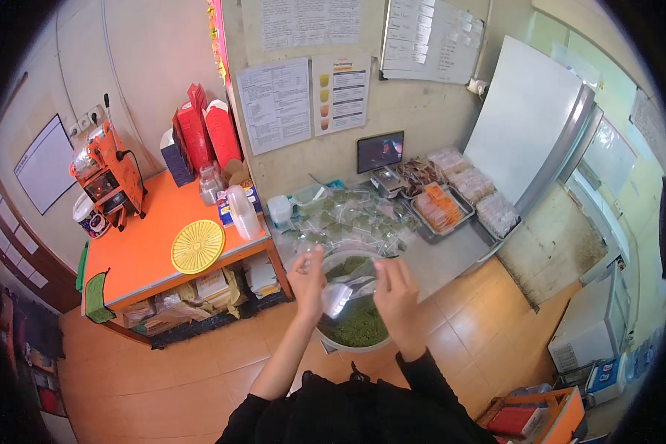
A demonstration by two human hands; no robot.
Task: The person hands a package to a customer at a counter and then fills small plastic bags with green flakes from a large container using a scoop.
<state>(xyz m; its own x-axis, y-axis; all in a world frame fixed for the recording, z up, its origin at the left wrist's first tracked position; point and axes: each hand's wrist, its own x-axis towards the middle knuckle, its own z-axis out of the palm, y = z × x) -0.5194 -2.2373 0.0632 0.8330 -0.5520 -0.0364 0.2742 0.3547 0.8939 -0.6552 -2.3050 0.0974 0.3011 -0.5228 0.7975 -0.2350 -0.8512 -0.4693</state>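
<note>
Both my hands are raised over a round pale tub (386,342) of finely chopped green stuff (357,325). Between them stretches a small clear plastic bag (357,286), its glossy film catching the light. My left hand (308,283) pinches one side of the bag. On the other side, my right hand (397,293) has its fingers closed on the film. A shiny silvery patch beside my left hand is hard to make out. Just beyond the tub, many clear packets with green contents (355,222) lie spread over the metal table.
Trays of packed orange food (436,207) and other packets (472,183) stand back right, near a small screen (379,152). An orange table (144,244) at left carries a yellow lid (197,246), cups (243,212) and an orange machine (107,177). A white fridge (529,111) stands right.
</note>
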